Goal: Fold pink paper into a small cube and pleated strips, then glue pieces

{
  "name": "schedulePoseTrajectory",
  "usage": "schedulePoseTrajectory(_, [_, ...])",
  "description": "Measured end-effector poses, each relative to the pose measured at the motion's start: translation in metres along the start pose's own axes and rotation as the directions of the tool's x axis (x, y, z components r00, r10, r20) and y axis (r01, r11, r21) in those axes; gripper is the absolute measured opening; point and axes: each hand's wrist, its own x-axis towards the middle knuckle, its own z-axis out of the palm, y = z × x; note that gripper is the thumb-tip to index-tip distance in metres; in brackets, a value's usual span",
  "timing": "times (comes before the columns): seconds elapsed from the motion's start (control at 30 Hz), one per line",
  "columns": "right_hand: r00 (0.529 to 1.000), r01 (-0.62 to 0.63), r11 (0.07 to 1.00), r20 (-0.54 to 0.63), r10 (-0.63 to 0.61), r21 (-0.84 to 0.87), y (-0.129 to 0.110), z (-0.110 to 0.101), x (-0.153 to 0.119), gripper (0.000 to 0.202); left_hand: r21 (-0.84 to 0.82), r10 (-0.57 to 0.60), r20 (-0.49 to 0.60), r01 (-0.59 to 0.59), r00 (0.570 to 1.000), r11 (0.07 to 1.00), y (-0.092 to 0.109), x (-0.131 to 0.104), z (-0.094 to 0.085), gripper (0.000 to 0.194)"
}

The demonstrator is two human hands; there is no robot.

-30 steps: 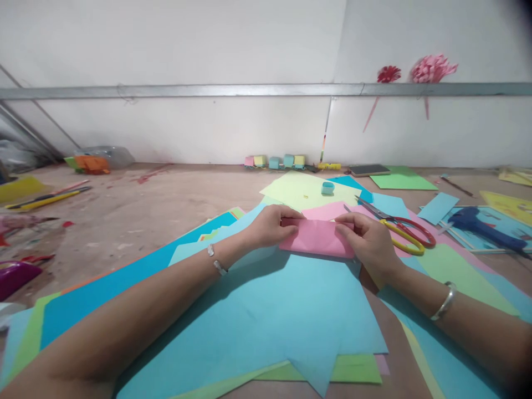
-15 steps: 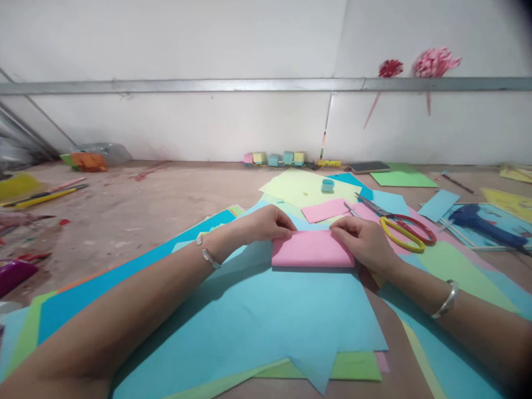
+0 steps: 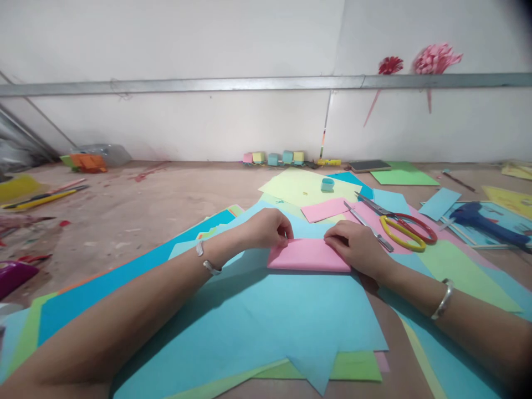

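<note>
Paper (image 3: 310, 257), pink, is showing a near-side fold already made; left hand (image 3: 268, 228) and right hand (image 3: 359, 246) are pinching its far edge, remaining work not showing.

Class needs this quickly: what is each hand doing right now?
Left hand: closed, pinching the folded pink paper.
Right hand: fingers closed on its far edge.

No text, label, brand, number or sign can be read. Beyond the scissors (image 3: 394, 220), by the wall, the yellow stick (image 3: 329, 162) has marks too small to make out; right of the scissors, the picture board (image 3: 494, 224) shows a print with no readable lettering.
</note>
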Motion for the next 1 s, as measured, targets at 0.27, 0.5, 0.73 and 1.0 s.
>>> schedulePoseTrajectory(0.27, [0.999,0.045,0.999,0.017,-0.045,0.0,0.001,0.002,0.001,0.017,0.266,0.163,-0.102,-0.131,0.981,0.955,0.01,-0.006,0.01,0.023])
schedulePoseTrajectory(0.5, [0.997,0.074,0.997,0.015,-0.074,0.014,0.002,0.003,0.001,0.019,0.362,0.364,0.016,-0.345,0.931,0.866,0.012,-0.01,0.016,0.036])
schedulePoseTrajectory(0.73, [0.997,0.072,0.997,0.016,-0.073,0.031,0.004,0.005,0.001,0.02,0.239,0.162,-0.102,-0.134,0.981,0.962,0.013,0.003,0.029,0.022])
schedulePoseTrajectory(1.0, [0.997,0.072,0.997,0.037,-0.072,0.02,0.004,0.003,0.002,0.018,0.286,0.079,-0.153,-0.033,0.985,0.958,0.019,0.008,0.038,0.022])
